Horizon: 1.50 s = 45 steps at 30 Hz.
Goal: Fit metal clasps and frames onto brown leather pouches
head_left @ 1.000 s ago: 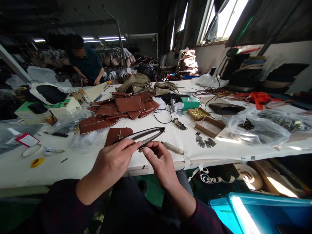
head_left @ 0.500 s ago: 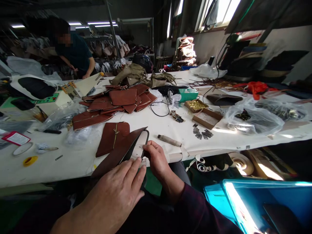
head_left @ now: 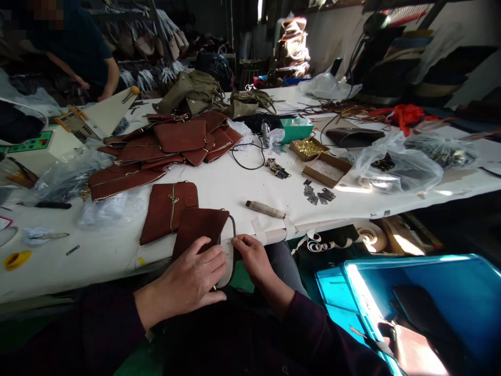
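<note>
My left hand (head_left: 191, 279) lies flat, fingers spread, on a brown leather pouch piece (head_left: 198, 227) at the near edge of the white table (head_left: 242, 185). The piece's pale inner side with a dark rim (head_left: 228, 250) shows between my hands. My right hand (head_left: 250, 257) pinches that rim with thumb and forefinger. A second brown pouch with a brass zipper (head_left: 168, 209) lies just behind and to the left of it.
A pile of brown leather pouches (head_left: 172, 143) fills the table's middle. A wooden-handled tool (head_left: 265, 209), metal plates (head_left: 317, 193), cardboard boxes of brass parts (head_left: 319, 159) and plastic bags (head_left: 399, 167) lie to the right. A blue bin (head_left: 426, 308) stands at lower right. Another person (head_left: 78, 52) works at far left.
The leather piece, held up edge-on between both hands a second ago, now lies flat on the table edge. My left hand has come down to press on it.
</note>
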Tool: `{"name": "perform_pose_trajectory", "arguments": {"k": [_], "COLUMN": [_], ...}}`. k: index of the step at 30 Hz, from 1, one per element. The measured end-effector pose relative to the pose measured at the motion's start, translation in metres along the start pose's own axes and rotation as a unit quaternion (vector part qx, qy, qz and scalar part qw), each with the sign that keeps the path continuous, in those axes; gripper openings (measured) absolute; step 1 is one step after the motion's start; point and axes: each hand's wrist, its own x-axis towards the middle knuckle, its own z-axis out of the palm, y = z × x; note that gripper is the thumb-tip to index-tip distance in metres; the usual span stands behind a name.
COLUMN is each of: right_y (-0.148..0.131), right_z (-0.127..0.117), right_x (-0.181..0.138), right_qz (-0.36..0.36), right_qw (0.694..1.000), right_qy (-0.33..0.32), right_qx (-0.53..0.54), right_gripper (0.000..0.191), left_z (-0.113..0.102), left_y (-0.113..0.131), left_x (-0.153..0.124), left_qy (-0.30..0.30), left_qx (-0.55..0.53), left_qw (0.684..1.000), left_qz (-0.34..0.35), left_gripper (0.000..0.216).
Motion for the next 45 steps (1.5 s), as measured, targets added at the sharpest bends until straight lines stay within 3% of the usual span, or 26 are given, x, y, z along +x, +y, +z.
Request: {"name": "perform_pose_trajectory", "arguments": {"k": [4, 7, 12, 15, 18, 21, 25, 30, 36, 41, 45], "right_y": [0.004, 0.002, 0.011, 0.018, 0.023, 0.024, 0.024, 0.026, 0.026, -0.002, -0.050], "right_z": [-0.001, 0.000, 0.003, 0.007, 0.011, 0.012, 0.012, 0.012, 0.006, -0.029, -0.101], "right_x": [0.004, 0.001, -0.008, -0.011, -0.014, -0.017, -0.020, -0.018, -0.016, -0.016, 0.019], "right_qz": [-0.019, -0.037, -0.042, -0.053, -0.073, -0.087, -0.102, -0.049, -0.055, -0.083, -0.144], "right_qw": [0.999, 0.996, 0.995, 0.993, 0.988, 0.979, 0.975, 0.986, 0.981, 0.972, 0.902], "right_qy": [0.040, 0.056, 0.064, 0.092, 0.119, 0.141, 0.150, 0.140, 0.136, 0.103, 0.215], "right_qx": [-0.032, -0.062, -0.069, -0.047, -0.063, -0.117, -0.132, -0.078, -0.129, -0.197, -0.346], "right_gripper": [0.031, 0.031, 0.029, 0.027, 0.030, 0.025, 0.016, 0.018, 0.019, 0.022, 0.019], "left_z": [0.025, 0.037, 0.041, 0.041, 0.046, 0.056, 0.066, 0.065, 0.070, 0.083, 0.089], "left_y": [-0.013, -0.014, -0.014, -0.032, -0.054, -0.065, -0.060, -0.041, -0.027, -0.025, -0.022], "left_x": [-0.008, -0.011, -0.014, -0.017, -0.021, -0.023, -0.025, -0.021, -0.019, -0.024, -0.025], "left_qy": [0.061, 0.066, 0.001, -0.059, -0.079, -0.042, 0.029, 0.043, 0.059, 0.091, 0.116], "left_qx": [-0.015, -0.045, -0.033, -0.011, -0.013, -0.058, -0.102, -0.100, -0.103, -0.133, -0.141], "left_qw": [0.997, 0.996, 0.998, 0.992, 0.984, 0.988, 0.991, 0.993, 0.993, 0.987, 0.983], "left_qz": [-0.055, -0.038, 0.048, 0.115, 0.158, 0.136, 0.083, 0.055, 0.015, -0.015, -0.014], "left_gripper": [0.045, 0.055, 0.056, 0.064, 0.059, 0.052, 0.053, 0.043, 0.039, 0.055, 0.072]}}
